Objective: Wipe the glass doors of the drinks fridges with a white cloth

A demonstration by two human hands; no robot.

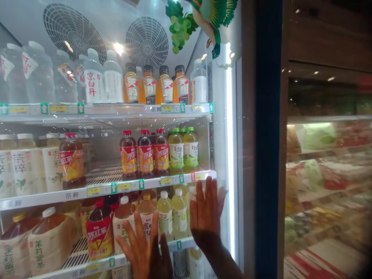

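My left hand (147,248) is raised with its fingers spread, in front of the lower shelf of a drinks fridge. Nothing shows in it. My right hand (207,215) is up to the right, fingers stretched out flat before the end of the middle shelf (151,182). A pale shape (223,198) shows beside its fingers; I cannot tell whether it is a cloth or a reflection. Both hands appear to be at the glass front. Behind my left hand stand large tea bottles and a red-labelled iced tea bottle (99,232). Small pale-yellow bottles (165,215) stand between the hands.
Red-capped tea bottles (128,157) and green tea bottles (191,149) stand on the middle shelf. Water bottles (94,79) and orange drinks (165,87) line the top one. A grape sticker (178,33) hangs above. A dark upright frame (269,139) borders the right side.
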